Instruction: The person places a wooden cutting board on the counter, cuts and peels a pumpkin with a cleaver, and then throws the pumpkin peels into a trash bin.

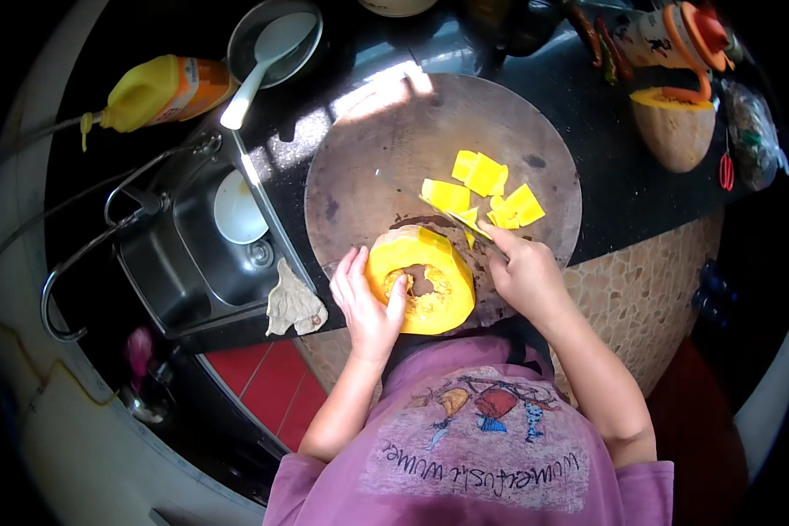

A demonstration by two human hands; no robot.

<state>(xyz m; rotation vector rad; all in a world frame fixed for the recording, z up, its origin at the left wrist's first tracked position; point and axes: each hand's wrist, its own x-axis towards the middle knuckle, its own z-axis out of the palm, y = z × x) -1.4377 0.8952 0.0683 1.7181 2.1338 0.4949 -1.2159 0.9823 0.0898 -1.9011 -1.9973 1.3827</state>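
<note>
A thick ring of yellow-orange pumpkin point(454, 289) rests on the near part of a round wooden board point(359, 175). My left hand point(368, 302) grips its left side, with the thumb over the seedy hollow. In my right hand point(522, 267) is a knife point(447, 213), its blade pointing up and left just beyond the pumpkin ring. Several cut yellow pumpkin pieces point(485, 175) lie on the board around and past the blade. Part of the knife handle is hidden by my right fingers.
Left of the board are a steel sink point(188, 263) holding a white bowl point(239, 209), a cloth point(294, 302), a yellow bottle point(171, 90) and a pot point(298, 66) with a white ladle point(259, 74). Another pumpkin part point(675, 131) and red-handled scissors point(726, 171) lie at right.
</note>
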